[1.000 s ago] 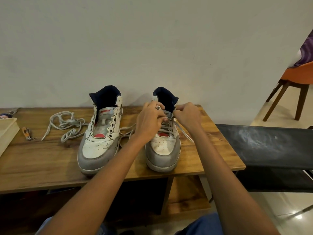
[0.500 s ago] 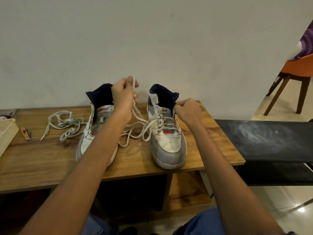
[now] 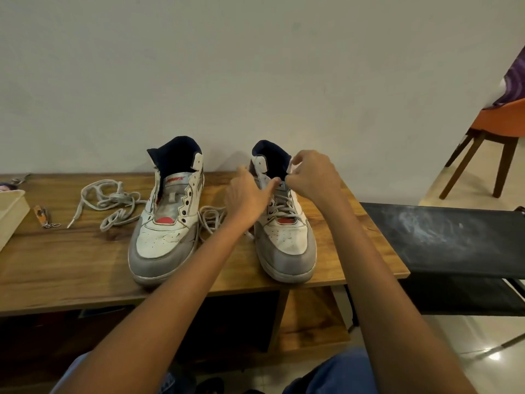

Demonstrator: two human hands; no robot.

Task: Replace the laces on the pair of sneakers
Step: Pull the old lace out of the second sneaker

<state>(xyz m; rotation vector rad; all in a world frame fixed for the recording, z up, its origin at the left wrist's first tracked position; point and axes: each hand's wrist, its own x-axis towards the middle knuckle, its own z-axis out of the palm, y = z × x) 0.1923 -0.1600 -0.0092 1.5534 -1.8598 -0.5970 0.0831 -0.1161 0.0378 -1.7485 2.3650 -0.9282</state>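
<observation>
Two white and grey high-top sneakers stand side by side on the wooden table (image 3: 71,268), toes toward me. The left sneaker (image 3: 166,220) has bare eyelets. The right sneaker (image 3: 285,237) carries a grey-white lace in its lower eyelets. My left hand (image 3: 250,194) rests against that shoe's left upper, thumb stretched toward the eyelets. My right hand (image 3: 312,177) pinches something small, apparently the lace end, at the top right eyelets by the collar. Slack from this lace (image 3: 211,220) lies looped between the shoes. A loose lace (image 3: 109,203) lies tangled left of the left sneaker.
A pale box (image 3: 10,214) sits at the table's left edge, with a small keyring tool (image 3: 42,214) beside it. A black bench (image 3: 449,240) adjoins the table on the right. An orange chair (image 3: 494,132) stands at far right. The wall runs close behind the shoes.
My left hand, which had pulled the lace up high above the left sneaker, has dropped back to the right sneaker's upper. The slack lace now lies between the shoes. My right hand stays at the collar.
</observation>
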